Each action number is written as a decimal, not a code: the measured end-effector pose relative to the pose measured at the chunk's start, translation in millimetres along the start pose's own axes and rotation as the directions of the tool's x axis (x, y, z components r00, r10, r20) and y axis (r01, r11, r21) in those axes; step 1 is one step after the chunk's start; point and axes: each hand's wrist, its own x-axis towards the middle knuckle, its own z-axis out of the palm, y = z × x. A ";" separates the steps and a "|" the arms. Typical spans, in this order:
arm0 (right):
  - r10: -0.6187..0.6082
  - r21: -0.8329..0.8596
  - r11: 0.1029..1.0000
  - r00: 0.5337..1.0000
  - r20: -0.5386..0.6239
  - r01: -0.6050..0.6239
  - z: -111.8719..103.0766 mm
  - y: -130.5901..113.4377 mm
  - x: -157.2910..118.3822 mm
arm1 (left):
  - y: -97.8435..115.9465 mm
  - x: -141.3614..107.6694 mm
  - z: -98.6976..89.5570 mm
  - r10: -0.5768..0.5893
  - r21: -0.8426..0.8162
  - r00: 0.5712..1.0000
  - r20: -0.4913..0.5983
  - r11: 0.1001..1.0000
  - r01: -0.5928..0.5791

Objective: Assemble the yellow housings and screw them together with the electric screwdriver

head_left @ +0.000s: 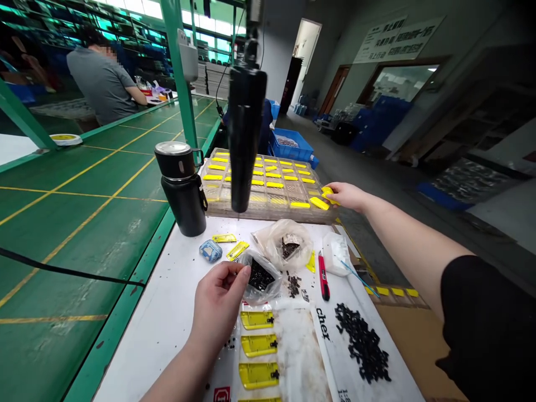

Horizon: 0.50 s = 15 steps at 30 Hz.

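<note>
While the left hand [220,304] pinches a clear bag [262,277], well apart from the right hand [345,196] at a yellow-parts tray [268,192], the white surface [167,340] adjoins a green workbench [84,223].

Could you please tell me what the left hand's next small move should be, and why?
I'd suggest the left hand probably pick out a few black pieces from the clear plastic bag: its fingers are already at the bag's edge, and the pieces lie inside. The right hand is occupied at the yellow pieces.
</note>
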 end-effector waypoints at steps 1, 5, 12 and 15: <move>0.002 -0.015 1.000 1.000 -0.011 -0.002 2.7 -0.3 1.0 | -0.2 0.2 0.1 -0.006 -0.001 1.000 0.004 1.000 0.006; -0.031 -0.103 0.994 1.000 0.002 0.031 9.2 -2.4 2.5 | -0.2 0.6 0.8 -0.008 -0.015 1.000 0.024 1.000 0.008; -0.149 -0.202 0.971 0.985 -0.090 0.129 0.2 -11.0 23.0 | 1.1 -0.4 0.1 -0.058 -0.023 0.998 0.033 0.998 0.058; -0.168 -0.206 0.970 0.971 -0.169 0.132 1.7 -14.4 41.9 | 2.4 0.1 -0.1 -0.074 -0.049 0.996 0.046 0.996 0.076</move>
